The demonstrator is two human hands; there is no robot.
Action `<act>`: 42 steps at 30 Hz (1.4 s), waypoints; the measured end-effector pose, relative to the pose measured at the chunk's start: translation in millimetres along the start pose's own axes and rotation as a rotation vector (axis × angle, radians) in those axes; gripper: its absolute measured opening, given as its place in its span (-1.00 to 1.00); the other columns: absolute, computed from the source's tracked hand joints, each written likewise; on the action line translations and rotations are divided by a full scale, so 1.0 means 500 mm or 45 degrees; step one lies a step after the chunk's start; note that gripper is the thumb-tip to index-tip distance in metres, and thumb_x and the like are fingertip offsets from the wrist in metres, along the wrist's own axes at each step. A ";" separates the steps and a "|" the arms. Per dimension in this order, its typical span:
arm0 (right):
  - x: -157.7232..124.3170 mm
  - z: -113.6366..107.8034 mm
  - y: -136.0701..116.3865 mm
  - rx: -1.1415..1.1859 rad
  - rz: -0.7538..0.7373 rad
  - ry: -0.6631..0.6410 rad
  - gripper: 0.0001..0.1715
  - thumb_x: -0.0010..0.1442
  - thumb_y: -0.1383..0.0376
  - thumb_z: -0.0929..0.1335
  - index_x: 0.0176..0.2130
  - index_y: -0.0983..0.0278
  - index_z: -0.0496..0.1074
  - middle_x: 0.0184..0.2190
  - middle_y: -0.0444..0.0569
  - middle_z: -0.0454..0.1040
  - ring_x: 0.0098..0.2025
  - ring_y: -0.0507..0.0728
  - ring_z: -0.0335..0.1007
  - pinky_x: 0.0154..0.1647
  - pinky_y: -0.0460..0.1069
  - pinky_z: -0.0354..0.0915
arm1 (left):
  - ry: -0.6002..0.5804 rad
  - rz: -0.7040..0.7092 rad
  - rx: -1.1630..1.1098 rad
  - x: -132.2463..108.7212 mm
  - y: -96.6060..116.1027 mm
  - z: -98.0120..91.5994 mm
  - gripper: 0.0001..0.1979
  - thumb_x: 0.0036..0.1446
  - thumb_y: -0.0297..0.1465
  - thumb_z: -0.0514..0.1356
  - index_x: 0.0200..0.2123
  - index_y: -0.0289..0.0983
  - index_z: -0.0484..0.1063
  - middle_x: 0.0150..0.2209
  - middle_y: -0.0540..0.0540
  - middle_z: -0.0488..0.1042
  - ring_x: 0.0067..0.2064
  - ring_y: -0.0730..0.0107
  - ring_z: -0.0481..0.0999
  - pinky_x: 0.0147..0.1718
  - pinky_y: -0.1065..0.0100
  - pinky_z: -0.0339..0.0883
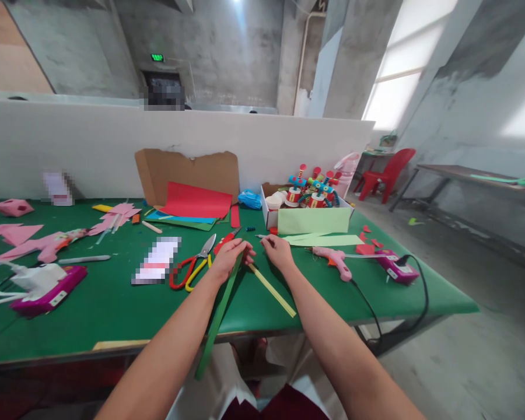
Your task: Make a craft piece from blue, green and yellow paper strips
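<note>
My left hand [230, 259] is closed around the upper end of a long green paper strip [221, 315], whose lower end hangs over the table's front edge. A narrow yellow paper strip [273, 291] runs from the same fingertips down to the right, lying near the tabletop. My right hand [277, 252] is closed in a pinch just to the right. A small greyish tip [259, 236] shows by its fingers; what they grip is too small to make out. Left of my left hand lie scissors [195, 265] with red and yellow handles, and red-handled pliers [226, 239].
A white box [270, 220] with colourful paper figures [312, 189] stands behind my right hand. Pale green paper strips [328, 240] lie before it. A pink glue gun [335, 259] is cabled near a purple power strip [396, 267]. Coloured sheets [196, 201] lie behind the scissors.
</note>
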State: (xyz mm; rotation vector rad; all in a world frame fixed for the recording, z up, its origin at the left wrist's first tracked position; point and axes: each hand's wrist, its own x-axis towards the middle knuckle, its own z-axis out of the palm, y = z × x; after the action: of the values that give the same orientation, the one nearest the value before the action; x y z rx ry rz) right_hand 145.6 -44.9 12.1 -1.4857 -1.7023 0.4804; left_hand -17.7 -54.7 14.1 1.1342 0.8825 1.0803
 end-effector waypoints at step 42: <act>-0.126 -0.241 -0.004 0.879 0.502 -0.187 -0.67 0.01 -0.01 0.34 -0.41 0.20 0.33 -0.58 -0.13 0.33 -0.60 0.03 0.26 -0.55 -0.03 0.35 | -0.273 -0.175 0.076 -0.007 -0.004 0.010 -0.84 0.09 -0.35 0.18 -0.38 -0.36 0.37 -0.63 -0.05 0.47 -0.68 0.57 0.34 -0.67 0.55 0.12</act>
State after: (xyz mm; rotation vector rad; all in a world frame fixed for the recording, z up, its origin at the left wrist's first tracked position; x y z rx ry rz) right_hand 235.7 -131.4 66.0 -1.2685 -1.1492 1.2688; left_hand -13.5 -59.5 13.4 1.1963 0.8151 0.8080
